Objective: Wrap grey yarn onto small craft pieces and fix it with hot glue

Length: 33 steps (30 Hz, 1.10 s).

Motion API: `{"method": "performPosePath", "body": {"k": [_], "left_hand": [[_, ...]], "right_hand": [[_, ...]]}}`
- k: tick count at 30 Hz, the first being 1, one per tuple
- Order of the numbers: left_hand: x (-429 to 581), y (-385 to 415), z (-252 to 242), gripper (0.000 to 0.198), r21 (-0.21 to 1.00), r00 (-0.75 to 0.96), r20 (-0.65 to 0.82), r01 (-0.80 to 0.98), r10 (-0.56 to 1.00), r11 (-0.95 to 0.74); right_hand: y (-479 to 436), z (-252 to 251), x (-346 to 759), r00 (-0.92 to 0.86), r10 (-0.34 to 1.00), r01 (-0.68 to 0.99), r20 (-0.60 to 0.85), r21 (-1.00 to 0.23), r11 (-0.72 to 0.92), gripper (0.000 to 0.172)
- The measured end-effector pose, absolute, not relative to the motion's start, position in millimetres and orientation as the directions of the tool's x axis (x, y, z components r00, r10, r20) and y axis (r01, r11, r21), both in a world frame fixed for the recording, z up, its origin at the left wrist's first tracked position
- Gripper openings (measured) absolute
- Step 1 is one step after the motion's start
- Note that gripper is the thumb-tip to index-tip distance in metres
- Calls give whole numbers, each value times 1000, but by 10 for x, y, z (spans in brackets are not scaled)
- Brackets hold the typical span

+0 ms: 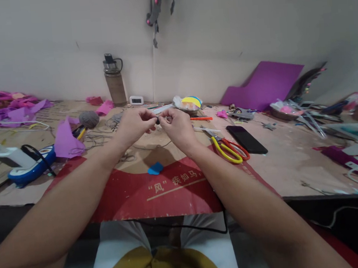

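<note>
A person seated at a cluttered craft bench [283,159] works with both bare hands before a pale wall [205,33], from which a gray ornament [156,7] hangs. Under the forearms lies a sheet of cardboard [122,200], tan on its far part and red with pale Chinese characters on its near part, a blue scrap [155,168] near its middle. A drink bottle [115,87] and a small white clock [136,100] stand at the far side; a gray yarn ball [89,119] and a blue-and-white power strip [29,167] sit at left. Scissors [229,148] with yellow and red handles rest at right, just beside a black phone [247,139], with a purple sheet [264,84] beyond against the wall.

At center, the left hand [137,123] and right hand [178,128] nearly meet, thumb and fingers of each pinched together on a small dark piece [157,121], held between the two sets of fingertips above the cardboard. Its exact shape is too small to tell.
</note>
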<state>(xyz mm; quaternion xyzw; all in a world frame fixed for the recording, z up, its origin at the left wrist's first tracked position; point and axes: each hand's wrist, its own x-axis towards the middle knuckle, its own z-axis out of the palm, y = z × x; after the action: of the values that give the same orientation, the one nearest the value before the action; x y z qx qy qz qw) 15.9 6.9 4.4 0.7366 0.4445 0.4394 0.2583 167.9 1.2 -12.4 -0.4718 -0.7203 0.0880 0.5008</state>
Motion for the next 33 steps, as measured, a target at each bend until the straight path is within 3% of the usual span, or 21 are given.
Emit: {"method": "performPosePath", "body": {"k": [5,12,17,22,27,33], "left_hand": [[132,102,26,9,695,246,422,530,873,-486],[149,16,155,7,820,308,291,407,906,-402],[147,23,143,7,820,282,327,390,902,-419],[128,100,51,9,836,273,333,357,902,-417],[143,119,29,10,878,197,337,287,921,-383],[132,147,-2,5,871,221,355,274,908,-407]], "right_hand": [[16,-149,1687,-87,752,638,654,-543,546,11],[15,-138,1727,-95,766,659,636,-537,527,13],[11,-147,1724,-149,766,666,625,-509,545,13],[16,-166,1722,-174,781,597,599,-566,568,12],[7,-195,1718,-114,797,565,593,-621,542,23],[1,-195,1711,-94,804,525,587,-657,541,9]]}}
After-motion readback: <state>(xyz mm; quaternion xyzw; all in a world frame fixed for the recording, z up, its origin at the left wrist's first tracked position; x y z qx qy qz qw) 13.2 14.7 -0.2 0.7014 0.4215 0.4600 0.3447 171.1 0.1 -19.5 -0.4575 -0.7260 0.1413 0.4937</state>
